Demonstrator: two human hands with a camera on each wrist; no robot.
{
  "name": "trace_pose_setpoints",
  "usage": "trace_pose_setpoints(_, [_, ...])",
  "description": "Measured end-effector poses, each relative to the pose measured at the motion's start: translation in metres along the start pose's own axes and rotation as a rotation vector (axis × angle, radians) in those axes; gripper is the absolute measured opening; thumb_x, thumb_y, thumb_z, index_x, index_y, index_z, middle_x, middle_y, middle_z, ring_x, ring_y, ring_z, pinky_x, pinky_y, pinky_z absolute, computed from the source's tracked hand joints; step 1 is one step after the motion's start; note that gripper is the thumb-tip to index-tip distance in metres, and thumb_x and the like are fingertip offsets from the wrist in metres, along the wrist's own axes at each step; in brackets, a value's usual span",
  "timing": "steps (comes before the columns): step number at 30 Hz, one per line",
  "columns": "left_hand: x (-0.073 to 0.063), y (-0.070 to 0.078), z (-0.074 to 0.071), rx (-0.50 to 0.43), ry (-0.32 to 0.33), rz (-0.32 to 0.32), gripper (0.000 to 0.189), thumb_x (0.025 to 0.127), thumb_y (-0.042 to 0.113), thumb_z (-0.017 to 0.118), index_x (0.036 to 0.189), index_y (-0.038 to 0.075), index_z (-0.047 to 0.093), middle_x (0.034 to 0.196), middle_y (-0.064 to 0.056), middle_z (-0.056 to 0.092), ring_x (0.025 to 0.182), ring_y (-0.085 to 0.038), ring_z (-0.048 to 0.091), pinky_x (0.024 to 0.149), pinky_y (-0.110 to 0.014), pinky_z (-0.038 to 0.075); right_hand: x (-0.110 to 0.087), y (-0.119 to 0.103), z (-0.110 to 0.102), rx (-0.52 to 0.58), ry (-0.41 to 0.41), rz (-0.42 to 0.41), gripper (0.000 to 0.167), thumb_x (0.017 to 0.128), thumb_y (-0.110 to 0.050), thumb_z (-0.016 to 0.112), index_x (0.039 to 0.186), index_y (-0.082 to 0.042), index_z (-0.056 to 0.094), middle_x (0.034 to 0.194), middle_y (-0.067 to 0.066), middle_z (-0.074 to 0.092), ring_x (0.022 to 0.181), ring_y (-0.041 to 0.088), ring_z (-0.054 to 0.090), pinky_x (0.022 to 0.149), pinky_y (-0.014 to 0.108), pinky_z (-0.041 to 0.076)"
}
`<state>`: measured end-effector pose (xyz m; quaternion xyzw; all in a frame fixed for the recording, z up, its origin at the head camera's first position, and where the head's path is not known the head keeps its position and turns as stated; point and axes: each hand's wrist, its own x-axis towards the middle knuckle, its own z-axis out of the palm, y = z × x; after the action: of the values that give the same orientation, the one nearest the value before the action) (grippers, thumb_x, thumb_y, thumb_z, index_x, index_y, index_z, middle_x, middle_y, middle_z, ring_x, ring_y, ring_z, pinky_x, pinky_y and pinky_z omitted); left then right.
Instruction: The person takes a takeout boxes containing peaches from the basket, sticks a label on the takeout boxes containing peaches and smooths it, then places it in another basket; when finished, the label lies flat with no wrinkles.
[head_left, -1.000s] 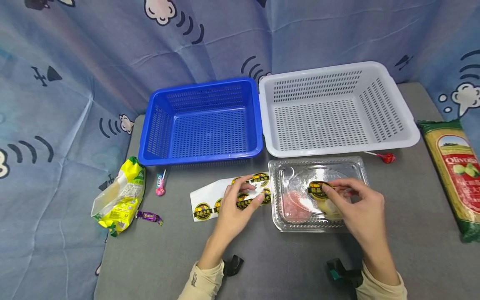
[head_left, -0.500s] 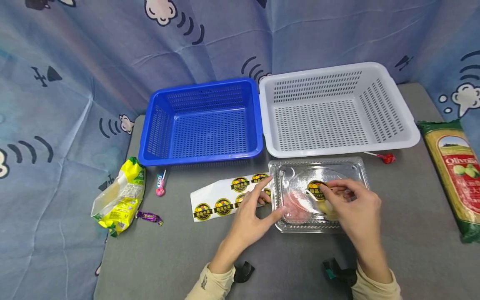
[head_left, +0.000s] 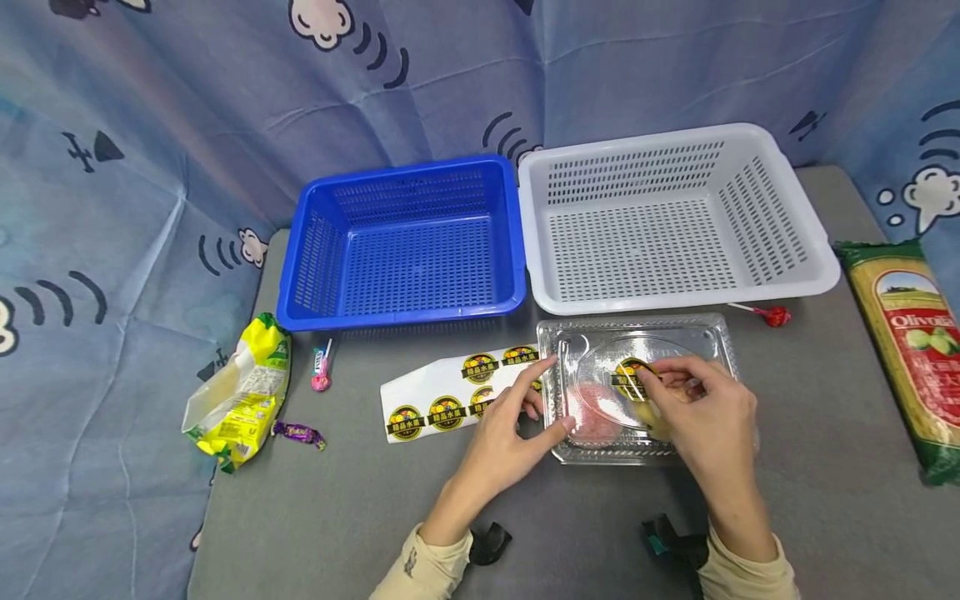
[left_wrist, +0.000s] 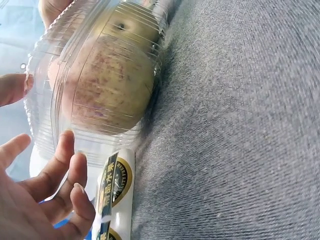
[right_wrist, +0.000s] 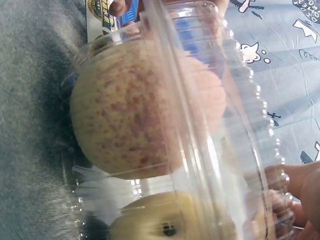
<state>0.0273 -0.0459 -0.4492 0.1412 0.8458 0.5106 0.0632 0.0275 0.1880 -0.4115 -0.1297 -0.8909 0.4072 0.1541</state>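
Observation:
A clear plastic clamshell box [head_left: 558,329] lies closed in the middle right of the head view. Inside are a round pink-speckled fruit like a peach [left_wrist: 110,85] and a yellow fruit [left_wrist: 130,24] with a dark dimple. My right hand [head_left: 708,408] pinches a round black-and-gold sticker [head_left: 628,379] at the lid's centre; whether all of it lies on the lid I cannot tell. With fingers spread, my left hand [head_left: 502,437] touches the box's left edge with thumb and index finger. Partly behind it lies a white sheet of matching stickers [head_left: 431,379].
Behind stand a blue basket [head_left: 401,318] and a white basket [head_left: 682,300]. A red lollipop [head_left: 776,317] and a spaghetti bag [head_left: 915,350] lie right. Left are a yellow-green bag [head_left: 255,392], a pink lollipop [head_left: 321,379] and a purple-wrapped candy [head_left: 298,433].
My left hand has moved right from the sticker sheet to the box's left edge. The right hand has shifted slightly left, still pinching the sticker at the lid.

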Motion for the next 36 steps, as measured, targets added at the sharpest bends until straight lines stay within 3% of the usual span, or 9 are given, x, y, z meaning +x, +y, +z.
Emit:
trace_pose_setpoints(19, [0.0022, 0.0000, 0.0008, -0.016, -0.019, 0.009, 0.066, 0.096, 0.032, 0.075, 0.156, 0.034, 0.049, 0.093, 0.001, 0.060, 0.090, -0.014, 0.059, 0.081, -0.028, 0.050, 0.0009, 0.0008, 0.0038, -0.010, 0.010, -0.055, 0.011, 0.084, -0.008, 0.089, 0.087, -0.003, 0.080, 0.078, 0.009, 0.069, 0.071, -0.006, 0.047, 0.064, 0.012, 0.033])
trace_pose_setpoints(32, [0.0016, -0.0020, 0.0018, -0.010, -0.016, 0.012, 0.066, 0.095, 0.030, 0.076, 0.156, 0.034, 0.050, 0.092, -0.001, 0.061, 0.089, -0.014, 0.059, 0.079, -0.030, 0.051, 0.0007, 0.0039, 0.0060, -0.036, 0.016, -0.050, 0.012, 0.084, -0.011, 0.090, 0.089, -0.005, 0.081, 0.081, 0.010, 0.072, 0.074, -0.009, 0.043, 0.067, 0.013, 0.030])
trace_pose_setpoints(36, [0.0016, -0.0019, 0.0020, -0.009, -0.017, 0.007, 0.066, 0.095, 0.031, 0.076, 0.155, 0.035, 0.050, 0.092, 0.000, 0.061, 0.089, -0.013, 0.059, 0.079, -0.029, 0.050, 0.0011, 0.0031, 0.0059, -0.032, 0.016, -0.054, 0.018, 0.084, -0.010, 0.090, 0.097, -0.004, 0.081, 0.082, 0.010, 0.072, 0.075, -0.011, 0.044, 0.069, 0.012, 0.031])
